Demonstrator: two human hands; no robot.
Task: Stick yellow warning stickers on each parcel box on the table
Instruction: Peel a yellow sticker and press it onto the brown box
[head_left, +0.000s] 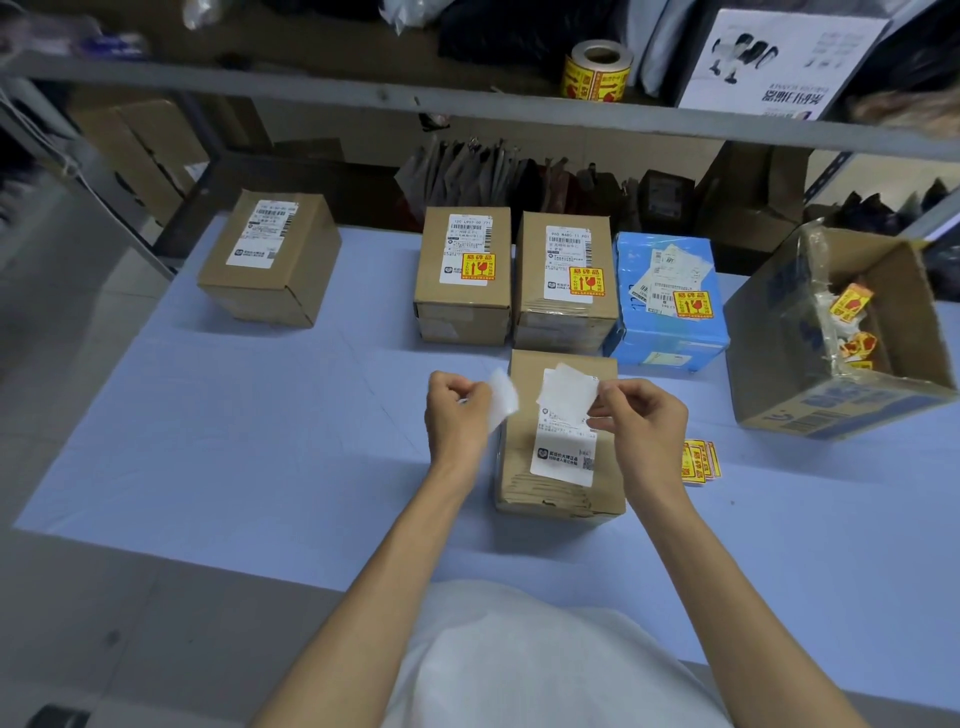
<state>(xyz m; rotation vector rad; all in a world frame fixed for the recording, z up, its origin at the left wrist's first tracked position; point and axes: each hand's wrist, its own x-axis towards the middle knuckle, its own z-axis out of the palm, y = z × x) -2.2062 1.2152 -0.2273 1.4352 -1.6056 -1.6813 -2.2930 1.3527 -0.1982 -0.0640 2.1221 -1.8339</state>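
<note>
1. My left hand (457, 410) pinches a white slip (503, 397), frame centre.
2. My right hand (641, 421) pinches a white sheet (566, 397) over the nearest parcel box (558, 488).
3. A stack of yellow stickers (700, 462) lies on the tabletop (260, 441), just right of that box.

- Table (260, 441): pale lavender-blue, plain.
- Near parcel box (514, 467): brown cardboard; white shipping label (563, 462) with black print.
- Blue parcel (670, 332): bright blue wrap.
- Warning sticker (478, 267): yellow, red symbols and lettering.
- Sticker roll (592, 83): yellow and red.
- Left paper piece (503, 397) and right paper piece (566, 395): plain white.
- Open carton (831, 410): brown, blue print.
</note>
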